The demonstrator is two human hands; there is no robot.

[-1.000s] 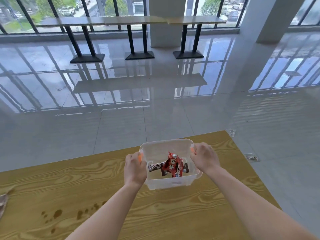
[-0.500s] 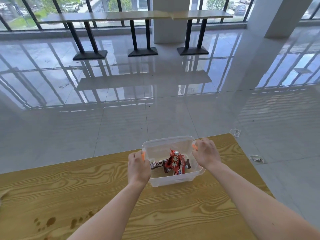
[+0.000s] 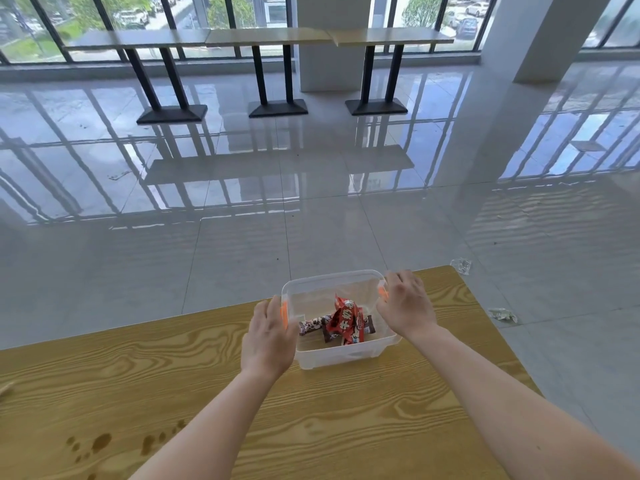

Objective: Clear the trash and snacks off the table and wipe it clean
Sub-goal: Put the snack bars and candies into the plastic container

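Dark wet spots (image 3: pixel 100 441) stain the wooden counter (image 3: pixel 207 375) at the lower left of the frame. Just below centre, near the counter's far edge, sits a clear plastic box (image 3: pixel 341 355) with orange clips on its two sides. Inside lie snack packets: a red one (image 3: pixel 346 320) printed with white characters too small to read, on top of brown ones (image 3: pixel 311 325). The left hand (image 3: pixel 268 337) lies flat beside the left clip, fingers straight, its grip released. The right hand (image 3: pixel 405 304) spreads at the right clip, fingers loose, grasping nothing. Right of the counter, two crumpled clear wrappers (image 3: pixel 502 314) lie on the glossy tiled floor (image 3: pixel 242 220). Tall bar tables (image 3: pixel 270 38) stand at the windows along the top.
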